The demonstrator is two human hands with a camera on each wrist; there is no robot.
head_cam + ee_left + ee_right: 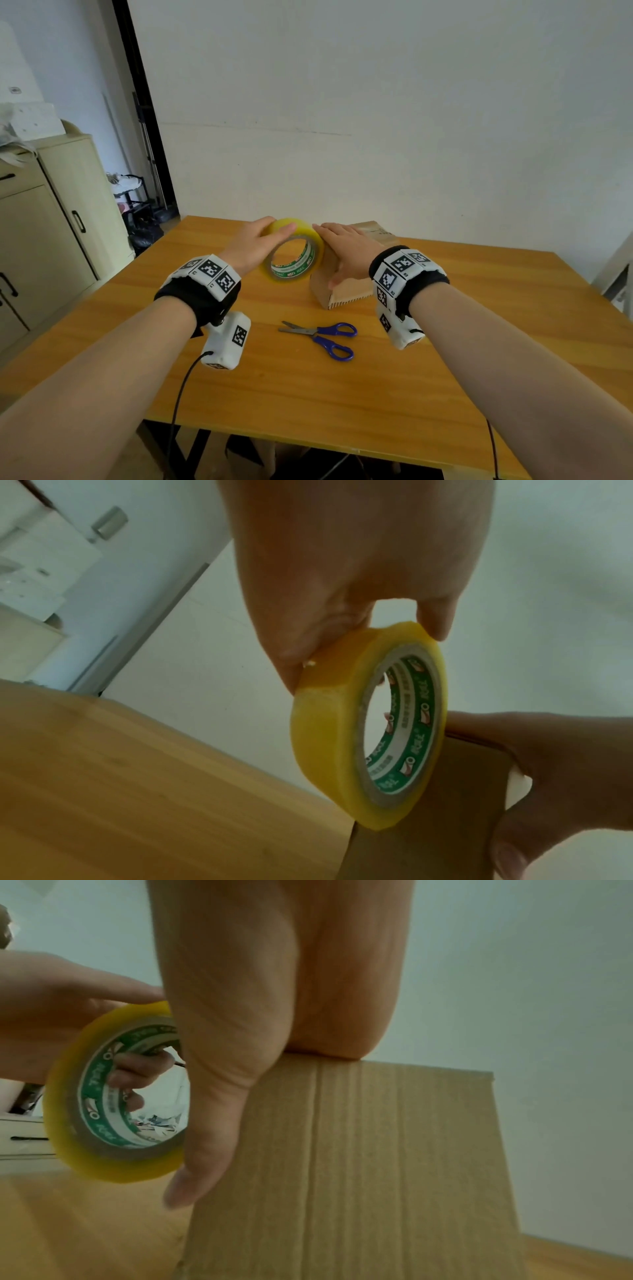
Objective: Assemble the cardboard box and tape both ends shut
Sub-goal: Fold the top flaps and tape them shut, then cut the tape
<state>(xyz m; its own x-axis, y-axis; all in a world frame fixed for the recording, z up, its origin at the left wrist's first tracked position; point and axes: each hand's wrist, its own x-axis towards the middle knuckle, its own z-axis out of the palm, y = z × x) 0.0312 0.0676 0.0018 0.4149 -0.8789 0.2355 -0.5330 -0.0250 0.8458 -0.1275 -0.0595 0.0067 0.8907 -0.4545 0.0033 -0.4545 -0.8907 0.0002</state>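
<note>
Left hand (255,245) grip curls round a yellow tape roll (294,253), its green core lettering unreadable; right hand (346,251) lies flat on the cardboard box (349,291) on the worktop (479,325).

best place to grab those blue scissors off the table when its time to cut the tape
Take the scissors by the two blue handle loops, coming from above on the right-hand side with the right hand. They lie flat and partly open on the table, blades pointing left and loops to the right, in front of the cardboard box, so the loops offer a safe hold away from the blades.
</note>
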